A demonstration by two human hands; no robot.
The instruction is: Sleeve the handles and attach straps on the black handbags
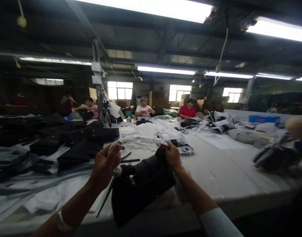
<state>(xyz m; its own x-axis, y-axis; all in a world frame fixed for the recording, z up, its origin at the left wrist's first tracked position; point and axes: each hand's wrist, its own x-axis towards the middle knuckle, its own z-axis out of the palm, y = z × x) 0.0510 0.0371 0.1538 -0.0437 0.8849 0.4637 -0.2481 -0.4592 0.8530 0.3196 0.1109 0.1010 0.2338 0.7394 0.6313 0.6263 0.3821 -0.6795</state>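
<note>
A black handbag (143, 189) with a gold-coloured clasp (131, 179) hangs tilted over the front of the white table (230, 174). Its upper right corner is gripped by my right hand (172, 156), fingers closed round it. Further left, my left hand (105, 166) pinches a thin whitish strip (116, 142), apparently plastic or paper wrapping. White wrapping extends between the hands, though whether it is one piece is unclear. A crumpled white bit (117, 171) shows just below the left fingers. Beside the bag's left side a thin dark strap (105, 197) slants down.
Black bags (79, 144) and wrapping lie heaped on the left. Wrapped black items (221, 121) and a blue box (264, 119) stand at the right rear. Co-workers sit across the table, one in a red top (187, 112). A post (99, 98) rises behind the heap.
</note>
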